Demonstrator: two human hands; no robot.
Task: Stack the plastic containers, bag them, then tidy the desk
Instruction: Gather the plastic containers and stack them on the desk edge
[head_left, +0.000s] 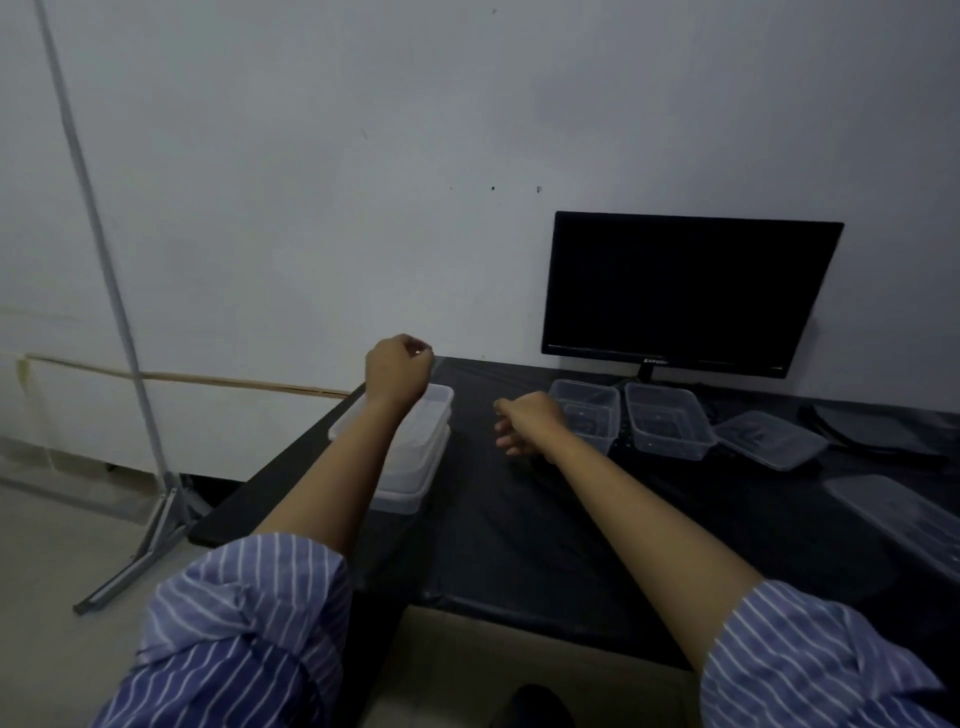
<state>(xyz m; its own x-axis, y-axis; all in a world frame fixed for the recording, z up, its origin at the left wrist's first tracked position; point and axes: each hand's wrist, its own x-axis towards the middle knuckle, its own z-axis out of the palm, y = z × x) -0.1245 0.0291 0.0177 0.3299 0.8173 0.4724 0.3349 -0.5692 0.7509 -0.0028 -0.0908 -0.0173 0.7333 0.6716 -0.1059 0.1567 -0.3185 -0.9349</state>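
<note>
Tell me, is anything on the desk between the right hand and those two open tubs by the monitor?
Nothing visible. The right hand hovers just left of the nearer tub, with the second tub beside it; only bare black desk lies around them.

A dim room: the black-covered bench (519, 519) stands against a pale grey wall (311, 182), a dark monitor (685, 291) on it, pale floor (62, 545) beside it.

A stack of containers (415, 457) sits at the desk's (519, 545) left edge, under my left forearm. Toward the back, right of my right hand (524, 423), two open containers (589, 413) (667, 428) stand side by side, with a lid (771, 439) lying to their right. The monitor (685, 291) stands behind them against the wall (311, 182), and another container (904, 519) lies at the desk's near right.
</note>
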